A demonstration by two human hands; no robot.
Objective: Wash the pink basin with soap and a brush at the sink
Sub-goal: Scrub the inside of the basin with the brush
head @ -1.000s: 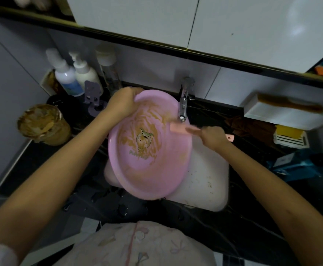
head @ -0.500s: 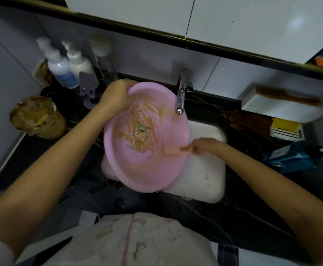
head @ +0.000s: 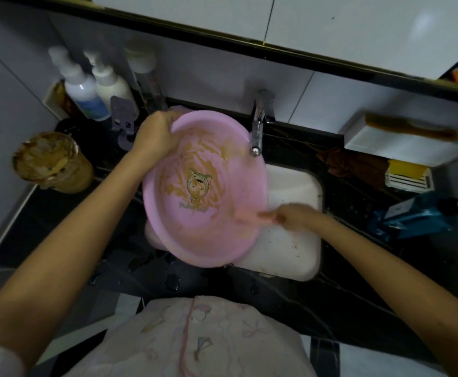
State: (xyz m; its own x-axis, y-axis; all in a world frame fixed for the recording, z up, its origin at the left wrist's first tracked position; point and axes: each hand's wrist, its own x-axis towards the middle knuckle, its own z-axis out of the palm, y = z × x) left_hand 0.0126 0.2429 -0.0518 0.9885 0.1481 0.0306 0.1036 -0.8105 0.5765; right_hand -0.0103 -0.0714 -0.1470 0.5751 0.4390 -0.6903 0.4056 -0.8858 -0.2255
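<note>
Your left hand (head: 155, 133) grips the pink basin (head: 211, 240) by its rim over the sink (head: 293, 240). Your right hand (head: 294, 216) clasps the brush (head: 245, 217) against it. Brown smears cover its middle, so scrubbing looks barely begun.

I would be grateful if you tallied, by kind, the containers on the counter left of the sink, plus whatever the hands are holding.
Pump bottles: 2
Clear bottle: 1
Smeared jar: 1
Pink basin, gripped by the left hand: 1
Pink brush, blurred, held by the right hand: 1
Total: 6
</note>
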